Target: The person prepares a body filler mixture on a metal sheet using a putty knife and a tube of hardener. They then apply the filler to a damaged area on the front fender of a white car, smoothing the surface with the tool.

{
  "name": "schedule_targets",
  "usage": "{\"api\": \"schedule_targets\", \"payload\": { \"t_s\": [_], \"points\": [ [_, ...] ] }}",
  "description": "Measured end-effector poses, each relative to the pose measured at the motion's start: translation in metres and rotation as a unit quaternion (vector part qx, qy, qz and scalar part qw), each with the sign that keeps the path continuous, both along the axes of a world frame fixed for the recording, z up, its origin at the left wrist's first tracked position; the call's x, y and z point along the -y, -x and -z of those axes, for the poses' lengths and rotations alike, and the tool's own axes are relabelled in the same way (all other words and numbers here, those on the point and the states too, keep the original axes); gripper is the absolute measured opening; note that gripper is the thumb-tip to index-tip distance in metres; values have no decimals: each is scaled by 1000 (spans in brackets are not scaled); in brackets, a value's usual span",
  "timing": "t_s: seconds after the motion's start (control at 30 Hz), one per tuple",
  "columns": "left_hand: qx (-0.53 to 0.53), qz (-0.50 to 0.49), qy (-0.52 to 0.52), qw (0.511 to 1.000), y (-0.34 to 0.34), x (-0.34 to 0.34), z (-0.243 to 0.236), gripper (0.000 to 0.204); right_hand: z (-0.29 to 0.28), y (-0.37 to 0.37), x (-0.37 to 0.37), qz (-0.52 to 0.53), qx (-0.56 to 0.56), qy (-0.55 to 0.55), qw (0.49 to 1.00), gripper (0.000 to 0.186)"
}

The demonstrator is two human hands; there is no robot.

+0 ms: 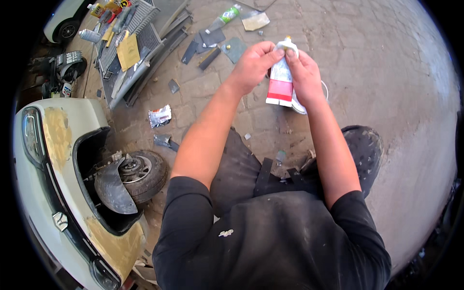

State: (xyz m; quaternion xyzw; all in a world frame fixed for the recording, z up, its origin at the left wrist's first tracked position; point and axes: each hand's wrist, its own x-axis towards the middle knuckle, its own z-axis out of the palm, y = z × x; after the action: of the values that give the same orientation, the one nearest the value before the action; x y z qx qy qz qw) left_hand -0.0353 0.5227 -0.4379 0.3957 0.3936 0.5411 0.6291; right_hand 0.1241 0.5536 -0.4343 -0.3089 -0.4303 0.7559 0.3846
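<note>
A white and red squeeze tube [280, 86] is held up in front of me, its yellowish nozzle end pointing away. My left hand [252, 66] is closed on its left side near the neck, thumb pressed on the front. From the other side my right hand [305, 76] grips it too, both thumbs almost meeting just below the neck. The fingers behind the tube are hidden. Partly covered by the tube and my right hand, a white-rimmed round thing [299, 107] shows below, with a thin white loop at its right.
At left stands a pale car [94, 104] with tan filler patches and an exposed wheel [141, 175]. A metal rack [137, 36] holds tools and cans. On the paved ground lie dark sanding sheets [212, 36], a green-labelled bottle [227, 17] and a crumpled wrapper [160, 116].
</note>
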Motion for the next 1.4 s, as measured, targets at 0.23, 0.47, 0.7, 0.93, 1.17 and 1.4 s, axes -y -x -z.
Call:
{"api": "schedule_targets", "payload": {
  "t_s": [0.23,0.47,0.7,0.93,1.17,1.4],
  "points": [
    [-82,-36,-57,994,-8,-6,10,19,21,-4,-4,1,-15,-13,1000,32],
    [-84,-38,-52,994,-10,-5,11,21,15,-1,-1,-7,-2,-6,1000,36],
    [-121,-26,3,992,-15,-7,22,24,50,11,11,141,82,-50,985,40],
    [-230,117,38,965,-41,-14,79,28,107,-7,50,270,283,-107,914,37],
    [-301,190,164,920,-64,-13,140,25,171,-27,70,284,310,-6,907,38],
    [-382,204,186,882,-70,-19,183,21,189,-37,66,227,366,118,895,37]
  ]
}}
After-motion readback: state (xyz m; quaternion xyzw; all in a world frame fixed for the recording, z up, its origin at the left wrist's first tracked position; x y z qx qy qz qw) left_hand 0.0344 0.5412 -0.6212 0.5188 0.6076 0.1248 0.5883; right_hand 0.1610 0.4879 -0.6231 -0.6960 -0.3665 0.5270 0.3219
